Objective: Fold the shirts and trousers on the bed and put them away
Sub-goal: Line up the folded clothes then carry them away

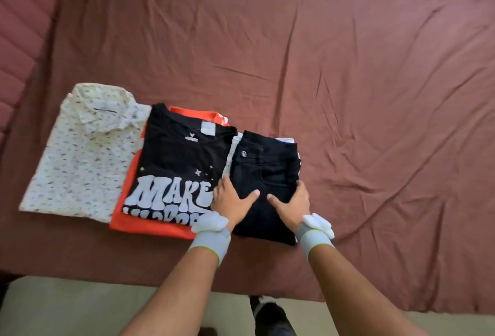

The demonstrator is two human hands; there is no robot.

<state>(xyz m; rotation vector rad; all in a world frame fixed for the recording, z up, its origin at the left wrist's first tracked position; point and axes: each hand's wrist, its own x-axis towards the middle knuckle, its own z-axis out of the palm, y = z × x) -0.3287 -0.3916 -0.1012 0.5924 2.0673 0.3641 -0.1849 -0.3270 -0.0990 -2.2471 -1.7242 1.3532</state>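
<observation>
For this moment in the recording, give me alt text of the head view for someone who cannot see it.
Two hands, left hand and right hand, grip the sides of folded black trousers on a maroon bed. Beside them lie a folded black T-shirt atop an orange garment, then a folded white patterned shirt.

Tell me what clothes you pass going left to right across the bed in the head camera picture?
White patterned collared shirt → orange garment peeking out under the black t-shirt with white lettering → folded black trousers, with the left hand and right hand holding their two sides.
</observation>
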